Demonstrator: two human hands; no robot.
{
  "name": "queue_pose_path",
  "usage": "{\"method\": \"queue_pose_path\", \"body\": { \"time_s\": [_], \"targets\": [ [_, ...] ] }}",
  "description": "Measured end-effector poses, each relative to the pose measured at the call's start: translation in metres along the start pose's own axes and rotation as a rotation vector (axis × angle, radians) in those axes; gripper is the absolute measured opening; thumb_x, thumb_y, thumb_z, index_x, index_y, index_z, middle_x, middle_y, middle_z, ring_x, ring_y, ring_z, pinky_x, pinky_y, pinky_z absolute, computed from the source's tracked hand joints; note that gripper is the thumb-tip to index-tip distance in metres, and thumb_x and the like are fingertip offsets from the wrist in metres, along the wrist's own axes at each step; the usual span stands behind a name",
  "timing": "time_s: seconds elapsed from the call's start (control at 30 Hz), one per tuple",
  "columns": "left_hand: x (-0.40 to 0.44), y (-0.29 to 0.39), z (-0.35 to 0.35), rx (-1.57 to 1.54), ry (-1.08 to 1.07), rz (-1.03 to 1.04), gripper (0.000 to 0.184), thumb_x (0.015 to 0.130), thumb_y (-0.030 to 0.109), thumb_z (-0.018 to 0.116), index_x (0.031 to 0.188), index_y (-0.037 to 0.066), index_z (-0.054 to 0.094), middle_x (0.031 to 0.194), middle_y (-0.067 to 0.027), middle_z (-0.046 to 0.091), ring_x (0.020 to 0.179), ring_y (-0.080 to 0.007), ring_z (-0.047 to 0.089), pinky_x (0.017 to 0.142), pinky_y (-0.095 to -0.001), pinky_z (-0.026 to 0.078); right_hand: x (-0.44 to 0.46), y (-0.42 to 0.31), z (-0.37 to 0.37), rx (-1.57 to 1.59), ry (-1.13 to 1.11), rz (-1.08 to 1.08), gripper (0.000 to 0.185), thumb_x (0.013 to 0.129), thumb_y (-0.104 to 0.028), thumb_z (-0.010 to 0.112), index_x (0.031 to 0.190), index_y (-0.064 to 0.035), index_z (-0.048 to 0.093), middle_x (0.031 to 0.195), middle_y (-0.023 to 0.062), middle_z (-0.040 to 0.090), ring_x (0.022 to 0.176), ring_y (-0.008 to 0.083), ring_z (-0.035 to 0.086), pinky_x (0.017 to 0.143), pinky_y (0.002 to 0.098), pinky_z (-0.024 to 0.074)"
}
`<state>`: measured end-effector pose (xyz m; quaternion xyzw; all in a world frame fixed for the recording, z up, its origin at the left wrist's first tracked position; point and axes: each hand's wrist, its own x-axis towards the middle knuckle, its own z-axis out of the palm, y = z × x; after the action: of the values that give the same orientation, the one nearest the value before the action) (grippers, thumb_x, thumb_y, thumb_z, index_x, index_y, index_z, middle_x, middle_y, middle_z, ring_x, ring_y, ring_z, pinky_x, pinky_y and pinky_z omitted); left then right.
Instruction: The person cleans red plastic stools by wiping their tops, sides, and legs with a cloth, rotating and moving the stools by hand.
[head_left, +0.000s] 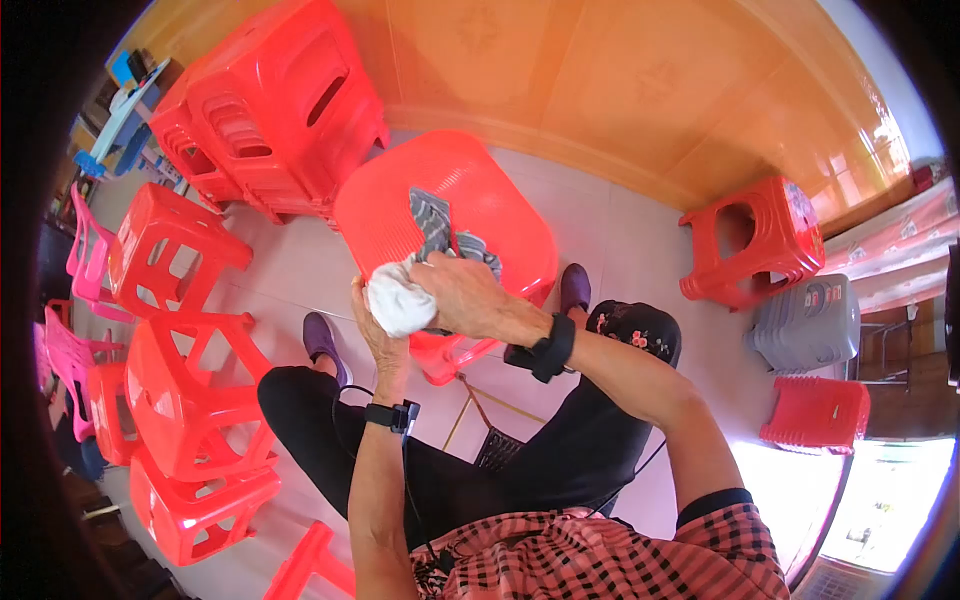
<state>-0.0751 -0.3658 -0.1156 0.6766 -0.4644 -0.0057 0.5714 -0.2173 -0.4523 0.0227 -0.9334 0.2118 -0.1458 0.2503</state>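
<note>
A bundled white cloth [400, 300] is held between my two hands over the near left edge of a red stool [390, 200]. My left hand [380, 335] is closed round its left side, with the fingers partly hidden behind it. From the right, my right hand [468, 297] grips the cloth with bent fingers. Just beyond my right hand, a grey patterned cloth [430, 220] lies on the stool seat, and part of it is hidden by that hand.
Stacked red stools [270, 100] stand at the upper left, with more red stools [175, 400] along the left. A red stool [755, 240], grey stools [808, 320] and a red stack [820, 412] are on the right. An orange panelled wall [600, 90] runs behind.
</note>
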Motion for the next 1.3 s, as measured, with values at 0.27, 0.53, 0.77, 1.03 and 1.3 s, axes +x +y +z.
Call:
{"method": "queue_pose_path", "body": {
  "time_s": [0.27, 0.53, 0.77, 1.03, 1.3],
  "targets": [
    [0.020, 0.050, -0.007, -0.094, 0.022, -0.405, 0.042, 0.095, 0.031, 0.035, 0.117, -0.003, 0.046, 0.108, -0.0199, 0.052, 0.100, -0.0309, 0.050, 0.089, -0.0365, 0.038, -0.054, 0.056, -0.027, -0.188, 0.292, 0.072, 0.028, 0.071, -0.025, 0.068, 0.085, -0.0066, 0.052, 0.076, 0.0137, 0.056, 0.073, 0.0318, 0.059, 0.062, 0.0411, 0.0494],
    [0.023, 0.043, -0.002, -0.150, 0.032, -0.483, 0.044, 0.094, 0.032, 0.036, 0.118, -0.004, 0.045, 0.109, -0.0180, 0.054, 0.098, -0.0264, 0.051, 0.089, -0.0346, 0.039, -0.062, 0.121, -0.022, 0.580, 0.780, 0.646, 0.033, 0.076, -0.025, 0.068, 0.096, 0.0002, 0.061, 0.080, 0.0133, 0.065, 0.074, 0.0223, 0.063, 0.067, 0.0373, 0.0487],
    [0.030, 0.025, 0.004, -0.237, 0.000, -0.534, 0.032, 0.093, 0.025, 0.040, 0.109, -0.002, 0.048, 0.099, -0.0133, 0.055, 0.091, -0.0201, 0.051, 0.082, -0.0329, 0.041, -0.081, 0.170, 0.031, 1.035, 1.033, 1.192, 0.032, 0.085, -0.025, 0.061, 0.102, 0.0025, 0.058, 0.082, 0.0069, 0.062, 0.067, 0.0151, 0.059, 0.058, 0.0331, 0.0470],
    [0.083, -0.023, 0.008, -0.115, -0.016, -0.436, 0.035, 0.089, 0.026, 0.051, 0.112, -0.001, 0.048, 0.092, -0.0188, 0.058, 0.085, -0.0263, 0.057, 0.076, -0.0372, 0.045, -0.063, 0.203, 0.070, 1.254, 0.903, 1.154, 0.031, 0.090, -0.037, 0.053, 0.104, -0.0093, 0.054, 0.080, 0.0021, 0.057, 0.064, 0.0147, 0.055, 0.055, 0.0311, 0.0468],
    [0.132, 0.017, -0.019, 0.720, 0.013, -0.012, 0.042, 0.080, 0.019, 0.056, 0.118, 0.003, 0.046, 0.104, -0.0238, 0.048, 0.092, -0.0412, 0.047, 0.081, -0.0504, 0.040, -0.030, 0.123, 0.048, 1.287, 0.321, 1.050, 0.024, 0.092, -0.036, 0.047, 0.093, -0.0123, 0.052, 0.070, -0.0007, 0.055, 0.047, 0.0123, 0.047, 0.038, 0.0292, 0.0357]
  ]
}}
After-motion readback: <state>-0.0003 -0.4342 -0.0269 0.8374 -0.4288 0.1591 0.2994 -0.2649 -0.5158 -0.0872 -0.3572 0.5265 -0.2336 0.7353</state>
